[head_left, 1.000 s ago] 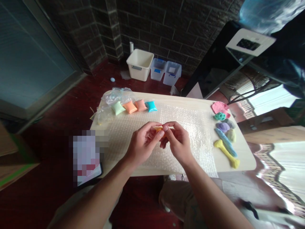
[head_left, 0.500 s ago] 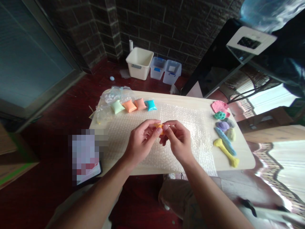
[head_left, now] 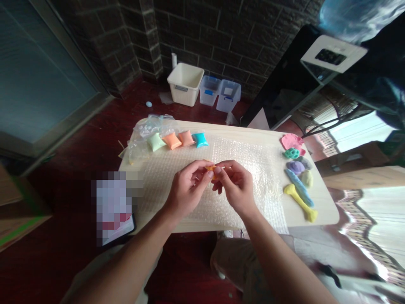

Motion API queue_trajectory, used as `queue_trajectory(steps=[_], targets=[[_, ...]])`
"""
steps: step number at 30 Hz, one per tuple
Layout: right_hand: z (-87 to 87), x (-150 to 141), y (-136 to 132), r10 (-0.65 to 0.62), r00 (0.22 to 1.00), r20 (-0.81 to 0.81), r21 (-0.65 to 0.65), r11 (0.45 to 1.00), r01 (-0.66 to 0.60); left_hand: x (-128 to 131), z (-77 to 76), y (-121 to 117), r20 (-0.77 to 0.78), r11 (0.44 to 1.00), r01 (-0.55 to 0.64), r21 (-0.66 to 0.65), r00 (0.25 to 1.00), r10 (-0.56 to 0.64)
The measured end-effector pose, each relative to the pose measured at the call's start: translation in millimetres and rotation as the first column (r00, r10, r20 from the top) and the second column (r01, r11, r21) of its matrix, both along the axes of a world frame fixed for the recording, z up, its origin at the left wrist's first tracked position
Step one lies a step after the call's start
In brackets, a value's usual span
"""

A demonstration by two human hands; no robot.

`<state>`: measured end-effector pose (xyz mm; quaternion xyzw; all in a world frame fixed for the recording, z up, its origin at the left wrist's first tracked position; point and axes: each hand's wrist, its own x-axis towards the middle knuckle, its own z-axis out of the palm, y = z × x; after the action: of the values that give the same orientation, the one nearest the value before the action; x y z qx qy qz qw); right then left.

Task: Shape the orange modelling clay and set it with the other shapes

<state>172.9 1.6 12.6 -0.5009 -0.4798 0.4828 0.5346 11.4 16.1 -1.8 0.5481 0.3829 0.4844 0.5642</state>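
Note:
Between the fingertips of both hands is a small piece of orange modelling clay (head_left: 211, 168), mostly covered by the thumbs. My left hand (head_left: 191, 181) pinches it from the left, and my right hand (head_left: 236, 183) pinches it from the right. Both hands are held over a sheet of bubble wrap (head_left: 253, 181) on the pale table (head_left: 322, 211). Beyond them lie small packets of clay: a light green packet (head_left: 156, 142), an orange packet (head_left: 171, 141), a salmon packet (head_left: 186, 138) and a blue packet (head_left: 200, 139).
Shaped clay pieces line the table's right side: a pink piece (head_left: 291, 142), a green one (head_left: 291, 153), a purple one (head_left: 296, 167), a blue roll (head_left: 299, 187) and a yellow bone shape (head_left: 300, 202). Clear plastic bags (head_left: 155, 125) lie far left. Bins (head_left: 186, 84) stand behind.
My thumbs and fingertips have shifted slightly on the orange clay, and less of it shows below the thumbs. Everything else stays in place.

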Motion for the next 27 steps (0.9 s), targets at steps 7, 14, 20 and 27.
queue_trajectory(steps=[7, 14, 20, 27], targets=[[4.7, -4.8, -0.5, 0.017, 0.999, -0.047, -0.063, 0.998, -0.020, -0.2, 2.8, 0.4, 0.010, 1.000, -0.006, 0.002, 1.000, 0.006], [3.1, -5.7, -0.7, -0.015, 0.999, -0.030, -0.053, 0.999, 0.013, 1.8, -0.2, -1.3, -0.002, 1.000, 0.006, 0.003, 1.000, -0.006], [3.2, -5.3, -1.2, 0.035, 0.994, -0.103, -0.088, 0.995, -0.045, 0.5, 0.3, 0.4, -0.012, 1.000, 0.011, -0.007, 1.000, -0.011], [2.0, -0.4, 3.5, -0.010, 0.998, -0.057, -0.077, 0.997, 0.005, -1.0, 3.4, 2.7, -0.001, 0.999, -0.010, -0.047, 1.000, 0.010]])
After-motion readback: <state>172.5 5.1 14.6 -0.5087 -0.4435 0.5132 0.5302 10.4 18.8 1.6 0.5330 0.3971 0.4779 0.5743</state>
